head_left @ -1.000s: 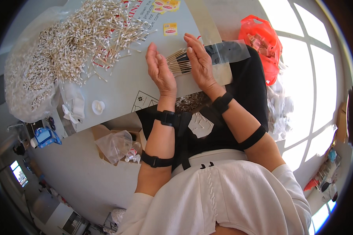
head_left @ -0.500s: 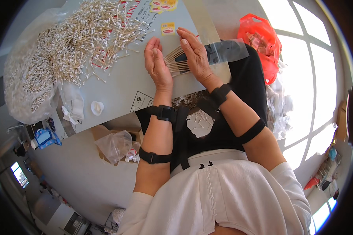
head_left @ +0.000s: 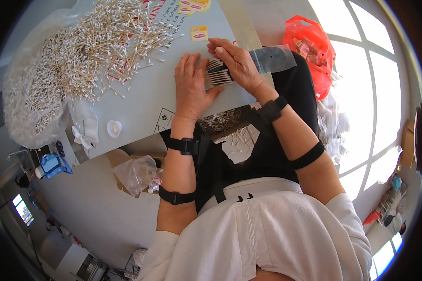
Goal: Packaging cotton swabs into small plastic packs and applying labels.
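A small bundle of cotton swabs [head_left: 218, 77] lies side by side on the grey table, between my two hands. My left hand [head_left: 191, 86] rests along the left ends of the bundle, fingers stretched out and thumb near its lower corner. Over the right ends sits my right hand [head_left: 241, 65], its fingers bent and its thumb close to the index finger; whatever they pinch, if anything, is hidden. From behind my right hand a clear plastic strip [head_left: 274, 58] reaches out past the table's right edge. A small yellow and red card [head_left: 199, 33] lies beyond my hands.
A big heap of loose swabs [head_left: 112, 42] spreads over the left of the table [head_left: 140, 107], beside a clear plastic bag [head_left: 14, 117]. Nearby stands a small white holder [head_left: 114, 129]. A red plastic bag [head_left: 310, 56] stands right of the table. More yellow cards [head_left: 194, 5] lie far back.
My left hand has turned palm-down against the swabs' left ends. My right hand's fingers have bent more, and the hand has shifted slightly right. White tips now show on the bundle.
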The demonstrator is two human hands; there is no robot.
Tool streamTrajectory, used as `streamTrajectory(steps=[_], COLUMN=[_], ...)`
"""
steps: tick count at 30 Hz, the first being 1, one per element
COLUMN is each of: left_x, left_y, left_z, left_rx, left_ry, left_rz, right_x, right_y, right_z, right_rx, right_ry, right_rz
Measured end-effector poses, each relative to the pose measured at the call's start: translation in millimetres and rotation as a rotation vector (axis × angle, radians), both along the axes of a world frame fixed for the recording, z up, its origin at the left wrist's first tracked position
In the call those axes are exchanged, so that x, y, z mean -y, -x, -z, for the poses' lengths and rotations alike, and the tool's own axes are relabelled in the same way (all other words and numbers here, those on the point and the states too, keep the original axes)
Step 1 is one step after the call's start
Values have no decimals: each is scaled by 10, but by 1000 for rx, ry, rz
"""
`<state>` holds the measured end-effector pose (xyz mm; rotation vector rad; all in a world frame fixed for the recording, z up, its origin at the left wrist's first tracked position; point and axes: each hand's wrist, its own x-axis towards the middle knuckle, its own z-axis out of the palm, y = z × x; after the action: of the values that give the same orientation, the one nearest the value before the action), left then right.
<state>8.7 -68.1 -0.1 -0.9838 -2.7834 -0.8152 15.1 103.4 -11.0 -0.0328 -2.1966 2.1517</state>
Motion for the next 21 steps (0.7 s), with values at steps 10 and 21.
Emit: streamTrajectory(steps=[10,21], left_x=[-148,189], left_y=[-89,141], left_z=[122,21], left_rx=[335,87], left_ry=[-780,-392], left_rz=[-223,-321], right_x=[308,24], right_y=[-252,-379], right_z=[84,66], right_rx=[-49,-1], right_ry=[289,30], right_rz=[300,416])
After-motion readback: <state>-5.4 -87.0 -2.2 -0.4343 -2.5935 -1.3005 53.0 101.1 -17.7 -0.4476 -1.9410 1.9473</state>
